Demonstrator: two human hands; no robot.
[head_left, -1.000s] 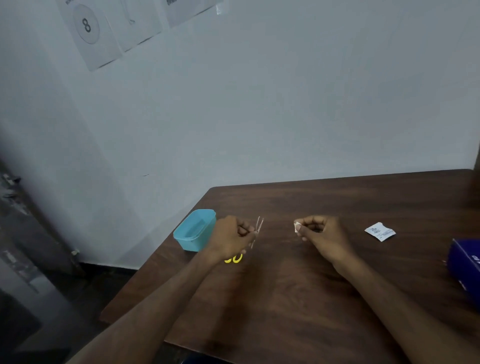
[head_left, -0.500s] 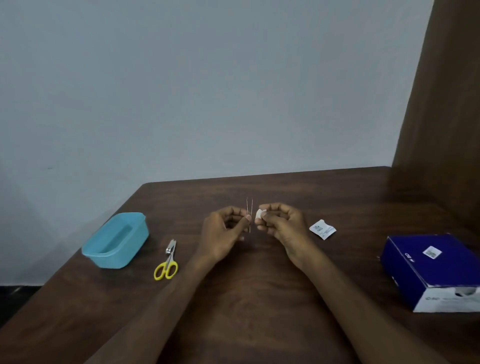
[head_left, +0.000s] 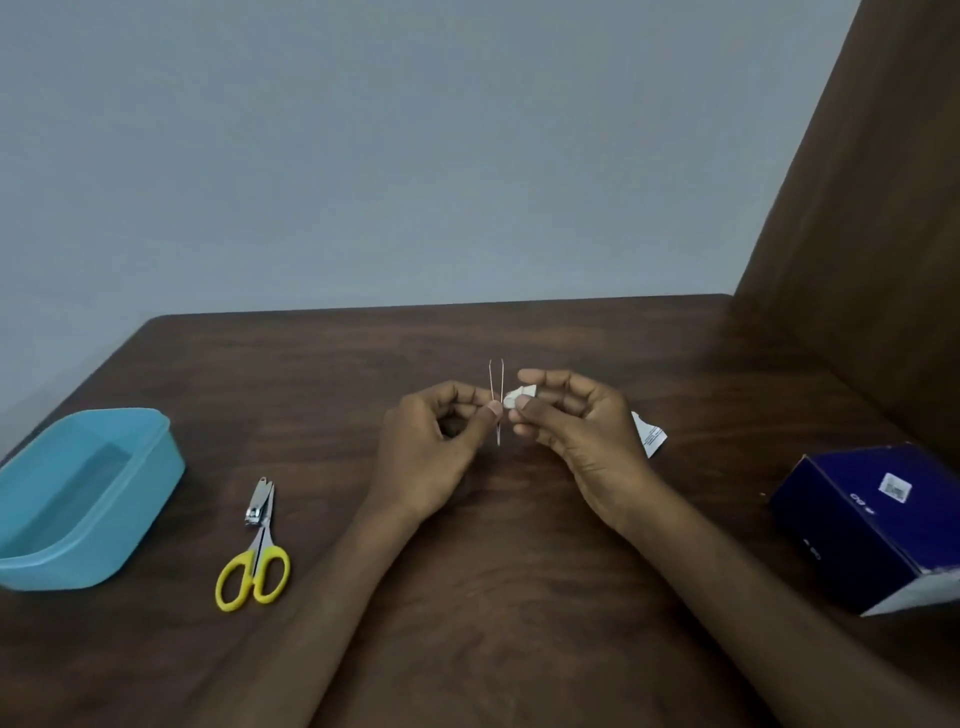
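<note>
We see two bare hands raised just above a dark wooden table (head_left: 519, 649), close together at the middle of the view. The left hand (head_left: 431, 452) pinches a pair of thin metal tweezers (head_left: 501, 382) between the tip of the thumb and the forefinger, about halfway along their length; the other fingers curl loosely into the palm.

The tweezers stand nearly upright, long axis vertical. Their two arms stand slightly apart at the top, above the fingertips, and meet in a single point below them.

The right hand (head_left: 576, 431) pinches a small white wad (head_left: 517, 399) between thumb and forefinger, just beside the tweezers on their right. We cannot tell whether the two touch.

On the table, a torn white sachet (head_left: 649, 439) lies behind the right hand and a dark blue box (head_left: 872, 525) sits further right. To the left lie yellow-handled scissors (head_left: 257, 556) with a nail clipper (head_left: 260, 501) over their blades, and a teal plastic tub (head_left: 88, 493).
</note>
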